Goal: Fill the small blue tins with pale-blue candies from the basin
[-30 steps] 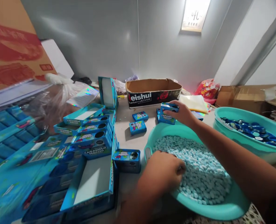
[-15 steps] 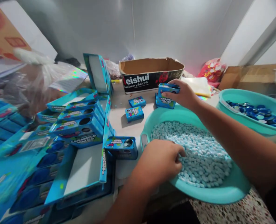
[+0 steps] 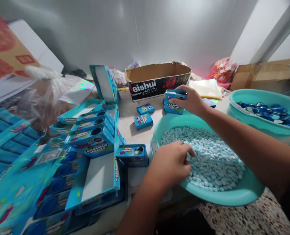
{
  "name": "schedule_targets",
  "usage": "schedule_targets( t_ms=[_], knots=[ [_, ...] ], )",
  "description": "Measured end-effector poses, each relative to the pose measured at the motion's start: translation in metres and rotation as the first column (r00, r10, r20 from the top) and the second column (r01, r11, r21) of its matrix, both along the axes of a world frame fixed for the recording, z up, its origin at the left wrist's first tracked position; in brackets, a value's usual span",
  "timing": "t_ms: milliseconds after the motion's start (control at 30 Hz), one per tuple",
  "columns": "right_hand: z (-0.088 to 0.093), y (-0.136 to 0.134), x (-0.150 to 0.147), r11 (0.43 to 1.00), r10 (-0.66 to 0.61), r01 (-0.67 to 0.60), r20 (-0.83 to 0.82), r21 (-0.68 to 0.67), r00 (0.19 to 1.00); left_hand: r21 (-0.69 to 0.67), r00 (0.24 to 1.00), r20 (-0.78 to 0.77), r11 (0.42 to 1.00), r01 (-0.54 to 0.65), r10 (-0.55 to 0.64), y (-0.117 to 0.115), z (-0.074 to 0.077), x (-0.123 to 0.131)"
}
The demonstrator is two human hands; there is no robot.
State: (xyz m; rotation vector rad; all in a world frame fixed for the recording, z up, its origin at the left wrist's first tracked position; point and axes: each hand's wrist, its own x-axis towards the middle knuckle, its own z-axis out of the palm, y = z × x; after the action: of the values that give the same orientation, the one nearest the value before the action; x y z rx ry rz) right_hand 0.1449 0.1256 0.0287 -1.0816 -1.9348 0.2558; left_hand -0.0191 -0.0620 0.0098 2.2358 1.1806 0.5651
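My right hand (image 3: 192,100) grips a small blue candy box (image 3: 173,107) upright at the far rim of a turquoise basin (image 3: 251,197). Pale blue candies (image 3: 215,163) fill the bottom of that basin. Over its near left side, my left hand (image 3: 170,161) is closed, with the fingers curled down by the candies; whatever they may hold is hidden. Left of this hand stands another candy box (image 3: 132,157) with a round hole in its top. Two more candy boxes, a nearer one (image 3: 143,121) and a farther one (image 3: 145,108), lie on the table beyond.
A blue display tray (image 3: 98,178) holding candy boxes with round holes stands at left, among stacked blue cartons (image 3: 12,195). Behind the basin sits an open cardboard box (image 3: 147,91). At right, a second turquoise basin (image 3: 243,112) contains shiny blue pieces.
The view has shifted slightly, moving the left-side cartons rightward in the picture. Both hands keep nearly the same pose, and the right one still has the candy box.
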Motion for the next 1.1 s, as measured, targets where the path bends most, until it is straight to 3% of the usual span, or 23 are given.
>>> schedule_targets(
  t_ms=[267,400,567,833,1100],
  knots=[
    [0.0024,-0.0023,-0.0015,0.999,-0.027,0.027,-0.002,-0.031,1.0,0.06,0.991,-0.129,0.998,-0.016,0.024,-0.0007,-0.0016,0.0017],
    [0.0018,-0.0021,-0.001,0.999,-0.033,0.033,-0.013,-0.011,0.999,0.008,0.973,-0.23,1.0,0.021,-0.019,0.0011,0.0022,0.0042],
    [0.0016,0.0004,0.0008,0.998,0.008,-0.008,-0.004,-0.064,1.0,-0.09,0.979,-0.189,0.994,0.057,-0.074,0.003,0.0053,0.005],
    [-0.002,0.0032,0.0028,0.997,0.013,-0.013,-0.009,-0.081,1.0,-0.114,0.995,-0.081,0.992,0.049,-0.059,0.0031,0.0015,0.0021],
    [-0.0004,0.0012,-0.0004,0.992,0.018,-0.021,-0.027,-0.124,0.999,-0.056,0.968,-0.248,0.998,0.019,-0.032,0.0043,0.0046,0.008]
  ],
)
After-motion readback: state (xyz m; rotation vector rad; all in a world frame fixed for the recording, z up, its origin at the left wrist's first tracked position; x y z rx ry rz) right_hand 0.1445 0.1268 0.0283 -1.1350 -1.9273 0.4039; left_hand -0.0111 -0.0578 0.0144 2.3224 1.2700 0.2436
